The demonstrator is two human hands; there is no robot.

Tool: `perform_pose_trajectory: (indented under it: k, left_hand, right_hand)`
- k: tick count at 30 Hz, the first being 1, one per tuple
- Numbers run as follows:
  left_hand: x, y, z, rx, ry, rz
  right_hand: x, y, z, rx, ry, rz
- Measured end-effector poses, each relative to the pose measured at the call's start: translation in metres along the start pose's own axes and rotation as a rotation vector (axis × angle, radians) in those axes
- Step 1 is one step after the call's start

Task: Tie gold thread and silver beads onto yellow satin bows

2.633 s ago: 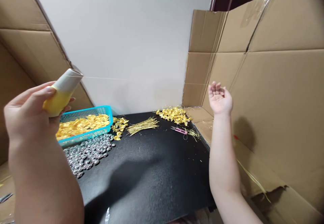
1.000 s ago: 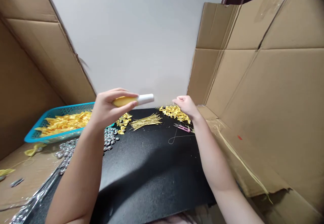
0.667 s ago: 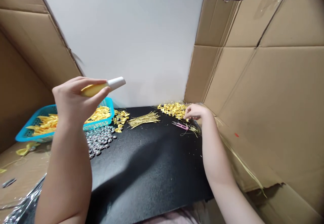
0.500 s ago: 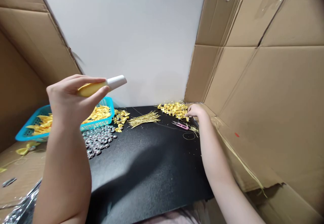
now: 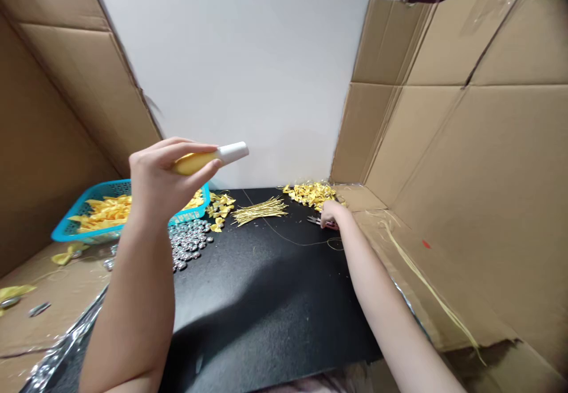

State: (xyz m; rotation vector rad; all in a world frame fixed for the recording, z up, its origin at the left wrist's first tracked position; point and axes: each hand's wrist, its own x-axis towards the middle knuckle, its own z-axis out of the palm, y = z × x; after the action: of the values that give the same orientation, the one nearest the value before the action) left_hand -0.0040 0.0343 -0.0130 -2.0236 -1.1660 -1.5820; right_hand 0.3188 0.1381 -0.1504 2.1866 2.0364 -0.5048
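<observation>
Raised over the left side of the table, my left hand (image 5: 171,171) is closed around a yellow tube-like thing with a white cylindrical end (image 5: 233,153); its exact kind is not clear. Down at the back right, my right hand (image 5: 331,212) has its fingers closed at the pink handles of small thread snips (image 5: 314,220), whose blades point left and which still lie on the table. Just behind that hand is a pile of yellow ribbon bows (image 5: 310,193). A bundle of gold wire ties (image 5: 261,211) lies to the left of the snips.
A blue basket (image 5: 64,230) of yellow ribbon pieces stands at left, with silver round beads (image 5: 190,239) before it and more bows (image 5: 220,206) beside it. Thin thread crosses the black table (image 5: 266,298). Cardboard walls (image 5: 479,192) flank both sides; yellow strands (image 5: 430,289) lie at right.
My right hand has moved from the edge of the bow pile toward me, onto the snips. My left hand still holds the yellow-and-white tube. The view has shifted slightly left.
</observation>
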Motion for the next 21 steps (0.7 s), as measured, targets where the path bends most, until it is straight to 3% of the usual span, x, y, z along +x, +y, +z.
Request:
perform_pose_trajectory:
  k: [3,6,11,15,18,21]
  left_hand:
    - [0.000,-0.002,0.001,-0.015,-0.006,0.027]
    - [0.000,-0.003,0.000,-0.020,-0.037,0.029]
    - [-0.001,-0.004,0.000,-0.059,-0.127,0.039]
    - [-0.002,-0.001,0.003,-0.102,-0.251,0.055]
    - [-0.003,0.004,0.008,-0.129,-0.347,0.065]
    - [-0.003,0.010,0.013,-0.135,-0.404,0.080]
  right_hand:
    - [-0.002,-0.001,0.000,0.023,-0.089,0.001]
    - [-0.008,-0.002,-0.006,0.104,-0.078,-0.060]
    - [-0.042,-0.011,-0.036,0.339,0.096,-0.337]
    - [-0.088,-0.038,-0.057,0.460,0.197,-0.590]
    - [-0.114,-0.061,-0.059,0.476,0.271,-0.787]
    - [-0.124,-0.074,-0.055,0.399,0.371,-0.845]
